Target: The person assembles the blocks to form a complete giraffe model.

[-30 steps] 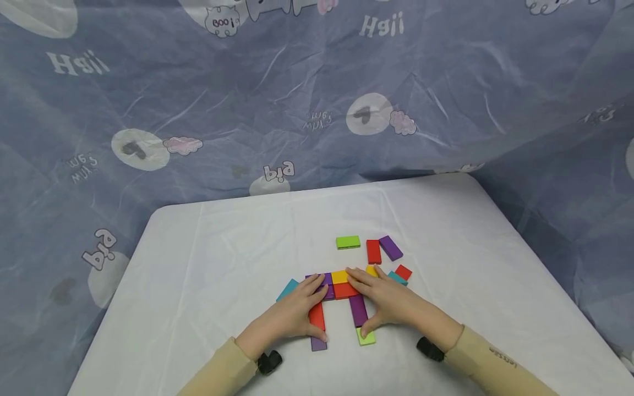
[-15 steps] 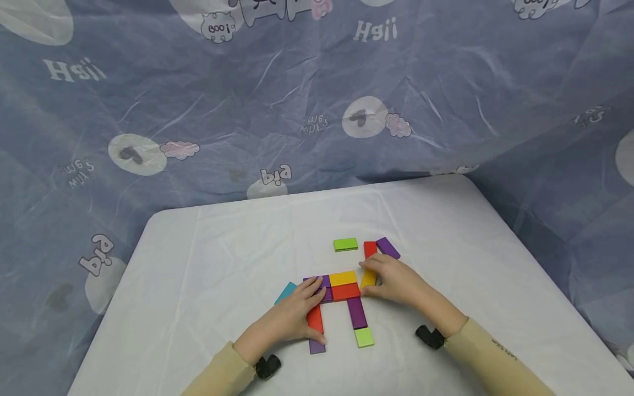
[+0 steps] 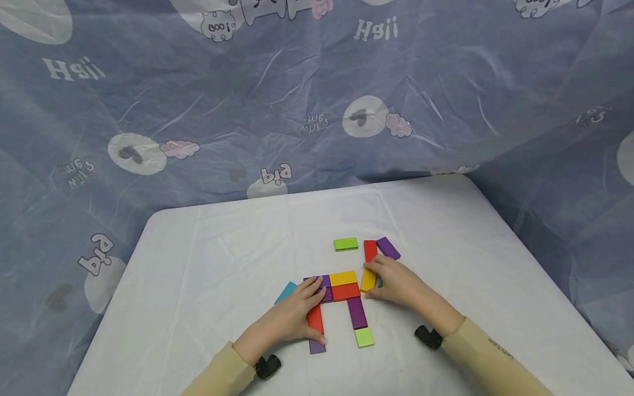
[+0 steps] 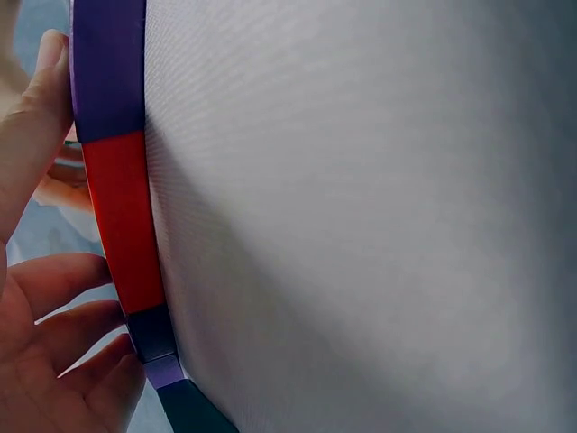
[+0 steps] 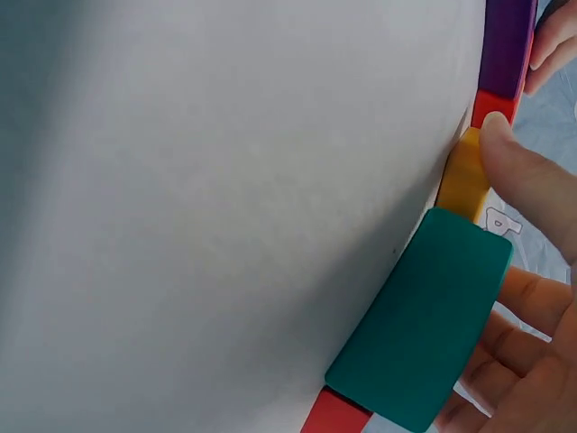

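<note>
Lower centre: left hand [image 3: 292,314] on purple blocks [image 3: 325,281], fingers spread; right hand [image 3: 397,281] pinches slanted yellow block [image 3: 367,280]

From my remote position, I classified the site as a screened-off tabletop recording station. The head view showed a creased white table [image 3: 223,253] with rounded far corners. A wrinkled blue-grey curtain [image 3: 223,99], printed with cartoon shapes and the word "Boo", hung behind it and along its right side. Black wrist cameras [image 3: 268,367] supported this classification. I could not determine the surrounding building type.
</note>
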Demonstrator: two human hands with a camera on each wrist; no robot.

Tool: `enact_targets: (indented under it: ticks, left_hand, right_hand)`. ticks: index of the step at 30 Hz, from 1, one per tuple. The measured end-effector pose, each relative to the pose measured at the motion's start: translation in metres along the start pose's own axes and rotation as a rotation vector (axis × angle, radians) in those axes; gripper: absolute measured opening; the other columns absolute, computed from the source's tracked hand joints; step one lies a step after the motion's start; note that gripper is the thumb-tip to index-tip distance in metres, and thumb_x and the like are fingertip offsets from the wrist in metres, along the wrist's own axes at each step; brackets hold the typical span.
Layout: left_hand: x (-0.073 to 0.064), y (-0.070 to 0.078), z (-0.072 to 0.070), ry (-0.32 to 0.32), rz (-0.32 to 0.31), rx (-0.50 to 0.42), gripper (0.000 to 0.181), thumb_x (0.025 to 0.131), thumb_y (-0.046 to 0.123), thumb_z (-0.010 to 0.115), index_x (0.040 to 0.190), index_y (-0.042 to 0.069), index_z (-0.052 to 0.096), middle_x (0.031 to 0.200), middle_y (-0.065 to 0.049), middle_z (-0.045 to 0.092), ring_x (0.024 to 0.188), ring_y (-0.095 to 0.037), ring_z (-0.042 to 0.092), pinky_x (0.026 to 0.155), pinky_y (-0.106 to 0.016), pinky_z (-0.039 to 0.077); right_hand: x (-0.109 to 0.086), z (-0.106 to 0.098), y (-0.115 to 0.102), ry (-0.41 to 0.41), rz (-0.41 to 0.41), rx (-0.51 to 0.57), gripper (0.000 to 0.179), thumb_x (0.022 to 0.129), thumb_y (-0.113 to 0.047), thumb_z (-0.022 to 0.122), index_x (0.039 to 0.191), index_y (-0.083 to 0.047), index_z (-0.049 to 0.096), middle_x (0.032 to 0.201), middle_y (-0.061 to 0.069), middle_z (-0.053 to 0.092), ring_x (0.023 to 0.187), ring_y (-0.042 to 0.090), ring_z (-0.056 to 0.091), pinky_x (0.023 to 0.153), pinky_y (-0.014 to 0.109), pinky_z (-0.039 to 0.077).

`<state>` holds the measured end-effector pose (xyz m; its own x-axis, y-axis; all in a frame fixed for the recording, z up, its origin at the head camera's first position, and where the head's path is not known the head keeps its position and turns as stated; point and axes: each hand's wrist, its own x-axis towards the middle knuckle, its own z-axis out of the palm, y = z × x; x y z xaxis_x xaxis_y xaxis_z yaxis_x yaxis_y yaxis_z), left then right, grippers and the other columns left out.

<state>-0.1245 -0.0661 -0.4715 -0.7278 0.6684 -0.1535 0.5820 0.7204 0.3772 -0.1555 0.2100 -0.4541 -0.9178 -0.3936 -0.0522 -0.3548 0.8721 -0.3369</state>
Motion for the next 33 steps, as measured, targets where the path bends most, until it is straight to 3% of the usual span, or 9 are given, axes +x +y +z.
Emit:
enact_targets:
  ticks: [12, 27, 33]
  left_hand:
    - [0.001, -0.001, 0.001, -0.003, -0.001, -0.004, 0.105, 0.07, 0.057, 0.082, 0.15, 0.004, 0.039, 0.163, -0.012, 0.025, 0.151, -0.03, 0.021, 0.117, -0.044, 0.034]
    - [-0.002, -0.002, 0.0, 0.005, 0.017, 0.004, 0.104, 0.071, 0.056, 0.082, 0.15, 0.003, 0.039, 0.163, -0.012, 0.026, 0.151, -0.031, 0.021, 0.117, -0.044, 0.035]
    - [-0.003, -0.002, -0.002, -0.003, 0.011, -0.009, 0.104, 0.071, 0.056, 0.081, 0.15, 0.004, 0.039, 0.163, -0.012, 0.026, 0.151, -0.031, 0.021, 0.116, -0.043, 0.035]
  right_hand:
    - [0.016, -0.002, 0.005, -0.011, -0.013, 0.01, 0.064, 0.077, -0.026, 0.085, 0.13, 0.001, 0.062, 0.129, 0.014, 0.062, 0.114, 0.028, 0.06, 0.102, 0.045, 0.05]
    - [0.019, 0.0, 0.004, -0.024, -0.062, 0.04, 0.058, 0.079, -0.026, 0.083, 0.129, -0.005, 0.065, 0.129, 0.012, 0.062, 0.117, 0.028, 0.059, 0.101, 0.046, 0.051]
    - [0.017, -0.001, 0.001, 0.026, -0.126, 0.024, 0.053, 0.08, -0.032, 0.082, 0.126, -0.009, 0.068, 0.128, 0.011, 0.062, 0.118, 0.03, 0.055, 0.1, 0.052, 0.049]
